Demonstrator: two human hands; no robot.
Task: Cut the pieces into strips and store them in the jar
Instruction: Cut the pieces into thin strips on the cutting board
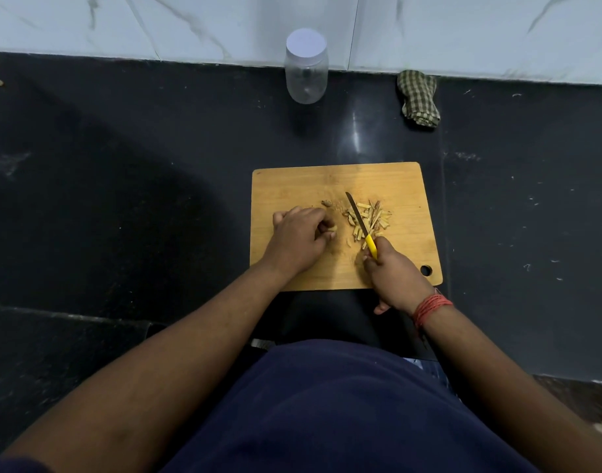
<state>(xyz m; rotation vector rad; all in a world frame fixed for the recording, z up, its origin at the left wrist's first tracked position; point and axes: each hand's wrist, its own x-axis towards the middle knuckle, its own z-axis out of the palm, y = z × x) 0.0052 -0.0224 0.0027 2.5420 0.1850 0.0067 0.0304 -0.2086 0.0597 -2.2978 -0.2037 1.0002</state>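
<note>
1. We see a dark stone counter (156,165) flecked with pale crumbs.
2. On it lie 3 things: a wooden cutting board (405,186) near us, a lidded clear jar (306,73) and a checked cloth (418,97) by the wall.

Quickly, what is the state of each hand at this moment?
Left hand: fingers curled round a small pale piece on the wooden cutting board.
Right hand: grips the yellow-handled knife.

My single head view: wide-angle, looking steeply down from above my torso, facing the far wall (463,29); cutting board (395,186) near centre, counter (122,199) all around.
</note>
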